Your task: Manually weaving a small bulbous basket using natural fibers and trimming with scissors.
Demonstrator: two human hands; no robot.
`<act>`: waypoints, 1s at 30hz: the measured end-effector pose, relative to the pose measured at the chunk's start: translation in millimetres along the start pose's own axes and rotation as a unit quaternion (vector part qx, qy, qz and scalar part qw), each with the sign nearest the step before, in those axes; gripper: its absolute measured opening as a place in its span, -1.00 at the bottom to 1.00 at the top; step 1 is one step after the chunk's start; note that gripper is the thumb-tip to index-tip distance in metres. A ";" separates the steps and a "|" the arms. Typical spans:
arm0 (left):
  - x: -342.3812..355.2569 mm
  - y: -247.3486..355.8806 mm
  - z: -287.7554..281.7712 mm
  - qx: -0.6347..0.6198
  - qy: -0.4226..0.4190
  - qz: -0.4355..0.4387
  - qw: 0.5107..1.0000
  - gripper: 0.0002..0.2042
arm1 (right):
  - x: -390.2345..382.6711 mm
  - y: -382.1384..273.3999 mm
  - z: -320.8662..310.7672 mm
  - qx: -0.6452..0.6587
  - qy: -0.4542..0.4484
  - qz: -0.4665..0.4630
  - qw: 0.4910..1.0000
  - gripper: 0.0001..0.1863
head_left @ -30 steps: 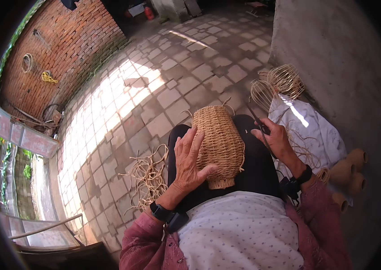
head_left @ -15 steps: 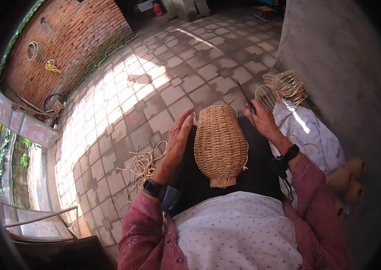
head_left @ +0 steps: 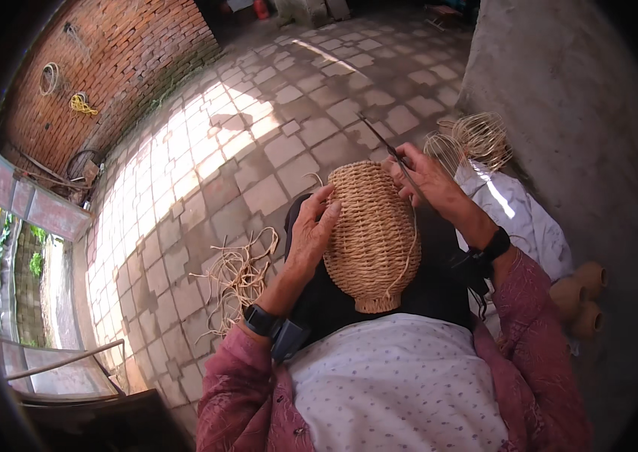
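Observation:
A straw-coloured woven vase-shaped basket [head_left: 371, 233] lies across my dark-trousered lap, its narrow neck toward me. A loose strand runs down its right side. Bent fingers and thumb of my left hand [head_left: 313, 230] press against its upper left side, steadying it. At the far right end of the basket, my right hand [head_left: 432, 184] grips slim dark scissors [head_left: 380, 135], the long point aimed up and left. Fingers partly hide their handles. Another short cord end [head_left: 314, 176] sticks out beyond my left fingertips.
Loose cords [head_left: 237, 275] are heaped on the paved floor to my left. On my right lie a white cloth [head_left: 533, 218], wire-like round frames [head_left: 484, 139] and several small clay-coloured pots [head_left: 569, 295], beside a grey wall [head_left: 560, 98].
My left hand has come in from beside the basket onto its side. My right hand has moved left with the scissors to the basket's far end. The basket has turned slightly, showing the strand more.

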State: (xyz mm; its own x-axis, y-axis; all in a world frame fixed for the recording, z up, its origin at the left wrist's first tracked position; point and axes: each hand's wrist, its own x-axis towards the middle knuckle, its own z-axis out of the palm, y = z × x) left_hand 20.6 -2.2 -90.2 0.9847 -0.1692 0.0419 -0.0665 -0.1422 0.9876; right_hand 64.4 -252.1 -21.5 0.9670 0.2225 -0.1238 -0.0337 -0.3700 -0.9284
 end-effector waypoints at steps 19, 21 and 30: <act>14.5 -7.1 22.0 0.095 0.020 -0.032 0.995 -0.24 | -27.9 45.4 1.4 0.169 0.025 0.040 0.984 -0.40; 23.7 -9.8 20.0 0.125 0.025 -0.016 0.992 -0.30 | -27.1 49.0 -8.0 0.142 -0.004 0.052 0.988 -0.35; -7.8 62.7 20.8 0.335 -0.024 0.124 0.934 -0.67 | -109.1 60.8 -36.0 -0.053 0.135 -0.095 0.985 -0.55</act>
State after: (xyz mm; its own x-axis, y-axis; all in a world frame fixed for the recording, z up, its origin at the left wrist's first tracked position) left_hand 5.4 -30.1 -31.7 0.9181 -0.3195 0.2344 -0.3936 -0.6675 0.6321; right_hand -34.1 -331.4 -51.8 0.9857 0.0548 0.1594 0.1672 -0.4392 -0.8827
